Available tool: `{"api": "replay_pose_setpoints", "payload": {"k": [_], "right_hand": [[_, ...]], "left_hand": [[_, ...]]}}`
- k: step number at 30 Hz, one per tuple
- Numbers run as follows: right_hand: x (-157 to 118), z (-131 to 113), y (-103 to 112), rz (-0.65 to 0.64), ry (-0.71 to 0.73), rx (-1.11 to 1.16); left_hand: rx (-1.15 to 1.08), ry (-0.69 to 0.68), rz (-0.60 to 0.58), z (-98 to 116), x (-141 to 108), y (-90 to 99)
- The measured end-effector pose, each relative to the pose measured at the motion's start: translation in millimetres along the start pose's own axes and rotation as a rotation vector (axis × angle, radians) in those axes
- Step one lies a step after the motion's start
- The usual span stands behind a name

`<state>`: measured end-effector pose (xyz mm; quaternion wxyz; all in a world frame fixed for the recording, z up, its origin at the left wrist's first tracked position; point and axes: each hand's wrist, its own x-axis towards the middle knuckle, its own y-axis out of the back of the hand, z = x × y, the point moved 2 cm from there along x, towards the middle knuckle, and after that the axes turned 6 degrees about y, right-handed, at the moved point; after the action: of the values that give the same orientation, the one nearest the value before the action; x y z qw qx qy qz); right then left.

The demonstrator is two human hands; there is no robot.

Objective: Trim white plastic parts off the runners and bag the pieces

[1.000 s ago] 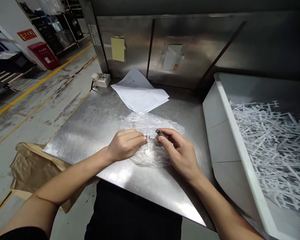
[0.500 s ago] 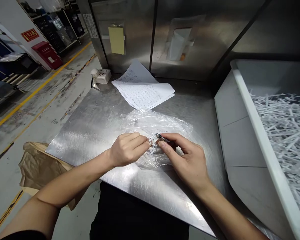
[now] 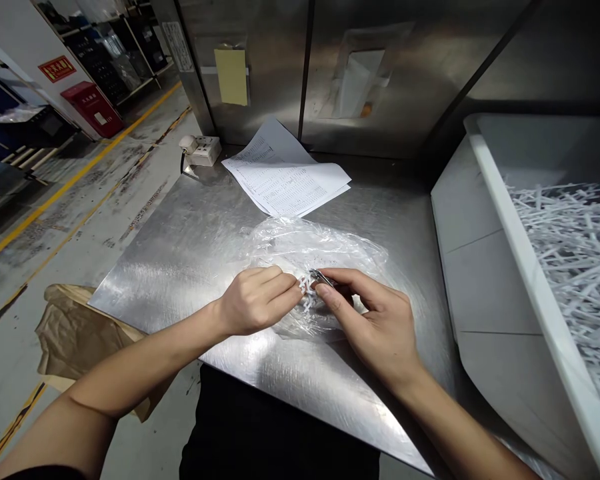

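Note:
My left hand (image 3: 260, 300) is closed, its fingers pinching a small white branched plastic piece (image 3: 307, 293). From the right, my right hand (image 3: 375, 320) grips a small metal nail clipper (image 3: 323, 277) between thumb and forefinger. The clipper's jaws are up against the top of the white piece; whether they are closed on it cannot be made out. Under both hands, a crumpled clear plastic bag (image 3: 325, 247) lies on the metal table (image 3: 180, 253).
Printed sheets (image 3: 290, 173) lie behind the bag, with a power socket (image 3: 203, 151) to their left. A large white bin (image 3: 500, 220) full of similar white plastic pieces stands at right. Below the table's left edge is an open brown paper bag (image 3: 80, 333).
The white plastic piece has turned slightly between my left fingers. Both hands stay almost in the same place, and the view has shifted a little.

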<state>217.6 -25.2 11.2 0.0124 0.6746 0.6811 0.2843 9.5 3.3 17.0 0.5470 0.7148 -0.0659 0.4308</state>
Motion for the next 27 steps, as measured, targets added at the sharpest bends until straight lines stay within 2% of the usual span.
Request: {"api": "replay_pose_setpoints", "payload": {"k": [17, 27], "right_hand": [[3.7, 6.6, -4.4, -0.028, -0.101, 0.102], [4.8, 10.1, -4.4, -0.079, -0.155, 0.079]], "left_hand": [[-0.031, 0.027, -0.05, 4.8, -0.6, -6.8], [-0.085, 0.059, -0.104, 5.7, -0.9, -10.1]]}}
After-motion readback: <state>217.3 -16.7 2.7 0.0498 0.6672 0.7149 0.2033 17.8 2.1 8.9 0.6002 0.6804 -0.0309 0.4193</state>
